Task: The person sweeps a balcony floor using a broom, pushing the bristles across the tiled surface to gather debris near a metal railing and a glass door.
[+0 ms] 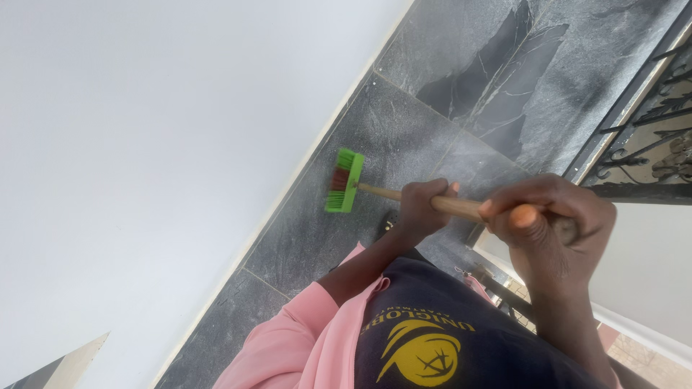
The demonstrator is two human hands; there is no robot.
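I hold a broom by its wooden handle [454, 206] with both hands. Its green head [344, 181], with red and green bristles, rests on the dark grey stone floor [404, 130] close to the base of a white wall [144, 144]. My left hand [424, 209] grips the handle lower down, nearer the head; its arm wears a pink sleeve [303, 338]. Wrapped around the handle's top end, close to the camera, is my right hand [551, 223]. My dark shirt with a yellow emblem [425, 353] fills the bottom of the view.
The tiled strip runs diagonally between the white wall on the left and a low white ledge [634, 274] on the right. A black wrought-iron railing [649, 122] stands at the upper right. A darker patch [497, 86] marks the far tiles.
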